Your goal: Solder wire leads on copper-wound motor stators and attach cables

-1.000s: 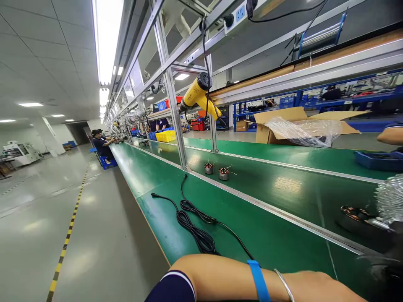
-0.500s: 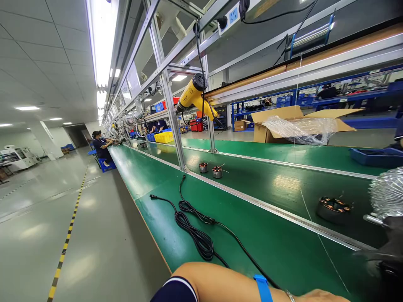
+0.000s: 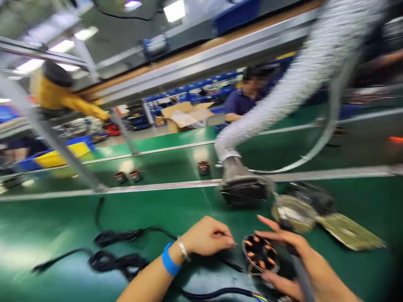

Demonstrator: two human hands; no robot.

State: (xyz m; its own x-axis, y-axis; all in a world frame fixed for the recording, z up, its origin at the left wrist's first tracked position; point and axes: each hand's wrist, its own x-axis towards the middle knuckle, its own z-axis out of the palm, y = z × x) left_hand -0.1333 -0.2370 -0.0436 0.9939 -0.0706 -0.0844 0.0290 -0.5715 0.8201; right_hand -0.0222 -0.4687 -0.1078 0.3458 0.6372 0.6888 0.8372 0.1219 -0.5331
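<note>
The view is smeared by motion. My left hand [image 3: 206, 237], with a blue wristband and a silver bracelet, is closed in a pinch on a thin wire end [image 3: 232, 240] beside a round motor stator [image 3: 260, 253] with copper coils. My right hand [image 3: 296, 260] curls round the stator's right side, thumb below and fingers above. A dark rod-like tool [image 3: 300, 274] crosses this hand; I cannot make out what it is. Both hands are low over the green bench [image 3: 176, 209].
A silver flexible duct [image 3: 283, 96] ends in a dark nozzle [image 3: 241, 186] just beyond the hands. Black cables [image 3: 119, 251] lie at left. Small stators [image 3: 126, 176] stand on the belt. A yellow heat gun [image 3: 63, 94] hangs at upper left. A person in dark blue [image 3: 242, 102] sits across.
The view has swung right and down from the long aisle to the bench in front. Both hands are now in view, with the stator between them.
</note>
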